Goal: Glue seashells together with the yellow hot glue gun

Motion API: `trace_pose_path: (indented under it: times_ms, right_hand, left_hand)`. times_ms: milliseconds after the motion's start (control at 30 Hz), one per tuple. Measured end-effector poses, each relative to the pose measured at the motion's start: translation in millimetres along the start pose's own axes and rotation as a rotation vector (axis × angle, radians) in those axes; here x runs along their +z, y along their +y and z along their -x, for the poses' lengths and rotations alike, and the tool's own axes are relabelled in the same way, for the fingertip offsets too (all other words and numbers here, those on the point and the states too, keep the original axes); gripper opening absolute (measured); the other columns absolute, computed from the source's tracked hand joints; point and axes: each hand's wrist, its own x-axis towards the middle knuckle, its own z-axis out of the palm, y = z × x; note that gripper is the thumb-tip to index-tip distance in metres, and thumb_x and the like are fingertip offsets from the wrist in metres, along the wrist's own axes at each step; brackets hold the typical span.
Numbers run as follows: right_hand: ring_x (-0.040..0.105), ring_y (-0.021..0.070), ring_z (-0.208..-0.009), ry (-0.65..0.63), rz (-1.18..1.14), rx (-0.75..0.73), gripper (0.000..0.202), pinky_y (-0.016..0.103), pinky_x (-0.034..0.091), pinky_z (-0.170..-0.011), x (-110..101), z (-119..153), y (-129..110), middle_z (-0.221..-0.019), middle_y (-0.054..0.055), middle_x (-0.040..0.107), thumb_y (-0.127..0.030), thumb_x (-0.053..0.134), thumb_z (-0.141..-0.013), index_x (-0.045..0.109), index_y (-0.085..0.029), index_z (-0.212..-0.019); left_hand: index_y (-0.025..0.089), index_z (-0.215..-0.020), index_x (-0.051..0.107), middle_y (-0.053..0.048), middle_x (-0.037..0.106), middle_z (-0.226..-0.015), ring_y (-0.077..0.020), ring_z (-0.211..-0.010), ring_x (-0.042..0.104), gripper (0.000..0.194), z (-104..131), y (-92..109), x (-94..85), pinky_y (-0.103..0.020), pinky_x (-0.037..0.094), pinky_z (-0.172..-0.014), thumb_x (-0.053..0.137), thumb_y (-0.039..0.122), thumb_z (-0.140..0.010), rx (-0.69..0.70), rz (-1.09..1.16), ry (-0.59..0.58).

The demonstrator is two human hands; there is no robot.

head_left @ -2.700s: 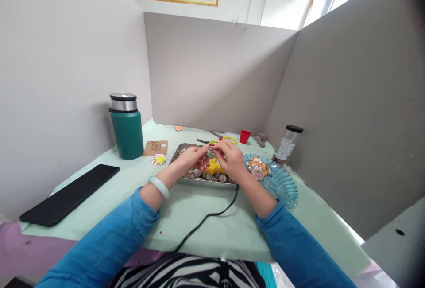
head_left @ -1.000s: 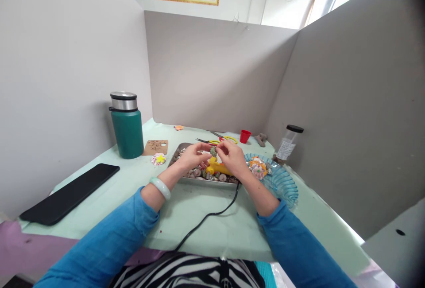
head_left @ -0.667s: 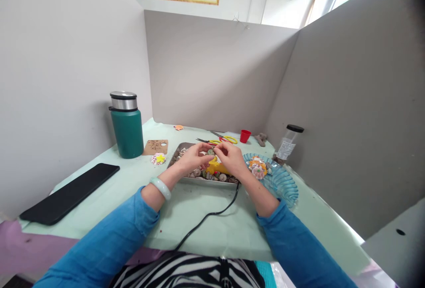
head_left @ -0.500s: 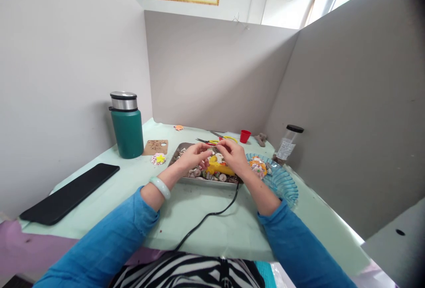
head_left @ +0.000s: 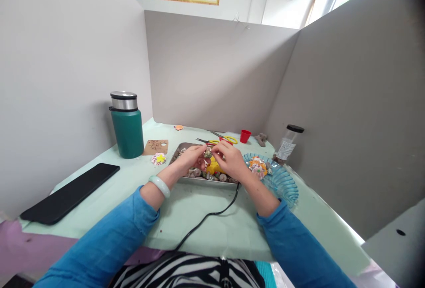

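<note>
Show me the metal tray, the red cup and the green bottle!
Metal tray [head_left: 206,182]: head view, on its front wall.
Red cup [head_left: 245,137]: head view, on its outer side.
Green bottle [head_left: 126,133]: head view, on the middle of its body.

Greenish piece [head_left: 208,153] between both hands [head_left: 192,158] [head_left: 231,161]
</note>
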Motion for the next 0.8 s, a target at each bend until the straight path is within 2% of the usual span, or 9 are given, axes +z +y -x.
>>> trace_pose_path:
  times_ms: [167, 267, 400, 600, 800]
  right_hand:
    - [0.054, 0.0161, -0.074, 0.048, 0.024, 0.062, 0.012, 0.027, 0.04, -0.069, 0.0, 0.4, 2.4, -0.088, 0.005, 0.061, -0.019, 0.05, -0.085, 0.061, -0.02, -0.083]
    - [0.055, 0.0158, -0.072, 0.048, -0.028, 0.101, 0.011, 0.027, 0.041, -0.067, 1.3, -0.4, 4.0, -0.086, 0.004, 0.062, -0.018, 0.051, -0.083, 0.062, -0.02, -0.081]
    - [0.055, 0.0152, -0.067, 0.026, -0.16, 0.187, 0.009, 0.026, 0.041, -0.063, 3.3, -3.4, 3.6, -0.075, 0.001, 0.063, -0.019, 0.052, -0.079, 0.06, -0.02, -0.075]
    - [0.055, 0.0139, -0.062, -0.012, -0.297, 0.313, 0.01, 0.026, 0.042, -0.06, 5.4, -5.0, 1.7, -0.07, -0.001, 0.064, -0.024, 0.054, -0.078, 0.061, -0.02, -0.071]
    - [0.054, 0.0138, -0.064, 0.015, -0.242, 0.259, 0.009, 0.025, 0.041, -0.061, 6.5, -4.1, 1.6, -0.073, 0.0, 0.063, -0.023, 0.053, -0.078, 0.06, -0.02, -0.073]
  left_hand:
    - [0.013, -0.095, 0.058, -0.009, 0.063, -0.092, -0.0081, -0.049, 0.054, 0.039, 1.3, 2.0, 0.6, -0.025, 0.05, -0.048, 0.057, 0.049, -0.081, 0.01, -0.076, 0.165]
    - [0.013, -0.1, 0.059, -0.009, 0.062, -0.098, -0.0083, -0.054, 0.056, 0.04, 1.5, 1.9, -0.1, -0.025, 0.05, -0.05, 0.063, 0.046, -0.078, 0.066, -0.118, 0.116]
    - [0.014, -0.111, 0.057, -0.011, 0.06, -0.109, -0.0085, -0.058, 0.058, 0.05, 1.3, 0.5, -0.2, -0.024, 0.051, -0.051, 0.074, 0.032, -0.069, 0.12, -0.196, 0.053]
    - [0.013, -0.11, 0.057, -0.01, 0.063, -0.106, -0.009, -0.06, 0.06, 0.046, 1.1, 1.0, 0.6, -0.022, 0.05, -0.05, 0.073, 0.026, -0.069, 0.157, -0.18, 0.021]
    - [0.012, -0.106, 0.059, -0.008, 0.063, -0.1, -0.0067, -0.052, 0.056, 0.042, -0.7, 1.1, -0.6, -0.024, 0.049, -0.049, 0.073, 0.027, -0.069, 0.166, -0.244, 0.071]
